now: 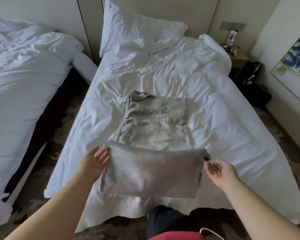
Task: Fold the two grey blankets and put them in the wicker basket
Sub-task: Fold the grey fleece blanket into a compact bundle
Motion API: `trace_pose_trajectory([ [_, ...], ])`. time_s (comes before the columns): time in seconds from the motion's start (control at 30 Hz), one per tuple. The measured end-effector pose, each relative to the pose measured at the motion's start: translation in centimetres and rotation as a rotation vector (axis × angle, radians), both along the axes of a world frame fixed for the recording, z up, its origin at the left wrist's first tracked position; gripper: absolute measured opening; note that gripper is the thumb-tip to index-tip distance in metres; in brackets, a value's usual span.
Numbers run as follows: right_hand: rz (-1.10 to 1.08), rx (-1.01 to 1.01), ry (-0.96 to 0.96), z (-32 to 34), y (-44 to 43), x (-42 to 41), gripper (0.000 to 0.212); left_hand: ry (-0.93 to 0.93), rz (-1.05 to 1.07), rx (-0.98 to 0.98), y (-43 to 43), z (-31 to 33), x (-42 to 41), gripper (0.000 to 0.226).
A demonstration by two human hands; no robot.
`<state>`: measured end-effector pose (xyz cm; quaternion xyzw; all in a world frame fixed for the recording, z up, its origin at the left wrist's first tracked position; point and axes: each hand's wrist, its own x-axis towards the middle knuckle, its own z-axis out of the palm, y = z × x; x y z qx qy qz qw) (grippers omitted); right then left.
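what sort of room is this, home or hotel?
Probably a hotel twin room: the bed ahead and a second bed share plain white linen, a switch panel sits above the bedside table, and a framed painting hangs on the right.

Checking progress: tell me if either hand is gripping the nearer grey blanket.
No, the left hand and right hand lie open at either end of the nearer grey blanket, fingers straight, curled round nothing.

The folded blanket (151,172) before me hides the near edge of the spread blanket (152,118); the painting (294,66) is cut off at right; the nightstand (240,60) items are too small to identify.
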<state>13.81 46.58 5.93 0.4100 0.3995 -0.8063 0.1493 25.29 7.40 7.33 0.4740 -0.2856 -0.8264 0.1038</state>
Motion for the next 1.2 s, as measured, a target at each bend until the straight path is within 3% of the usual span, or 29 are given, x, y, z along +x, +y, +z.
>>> trace_pose_trajectory([
  [0.2, 0.169, 0.125, -0.266, -5.7, 0.0, -1.8, 0.018, -0.295, -0.080, 0.013, -0.2, -6.1, -1.6, 0.011],
  [0.33, 0.289, 0.260, -0.411, -10.3, 1.0, -0.3, 0.014, -0.529, -0.146, -0.041, 0.0, -11.7, 0.5, 0.043],
  [0.4, 0.353, 0.329, -0.456, -12.7, 1.4, 0.8, 0.027, -0.671, -0.170, -0.146, 0.3, -14.1, 1.7, 0.064],
  [0.47, 0.414, 0.382, -0.478, -14.6, 1.5, 1.7, 0.048, -0.720, -0.241, -0.207, 0.8, -15.9, 2.8, 0.072],
  [0.57, 0.483, 0.340, -0.463, -16.6, 1.3, 2.2, 0.064, -0.654, -0.292, -0.092, 1.4, -18.3, 3.8, 0.043],
  [0.83, 0.442, 0.125, -0.365, -18.5, 0.4, 2.0, 0.043, -0.420, -0.031, 0.155, 2.4, -19.2, 3.2, 0.020],
  [0.97, 0.450, 0.148, -0.309, -17.2, 0.0, 1.5, 0.054, -0.378, 0.004, 0.112, 2.8, -18.0, 2.3, 0.033],
  [1.2, 0.251, 0.209, -0.244, -12.8, -0.4, 0.7, 0.020, -0.285, 0.094, 0.140, 2.8, -13.4, 1.0, 0.023],
])
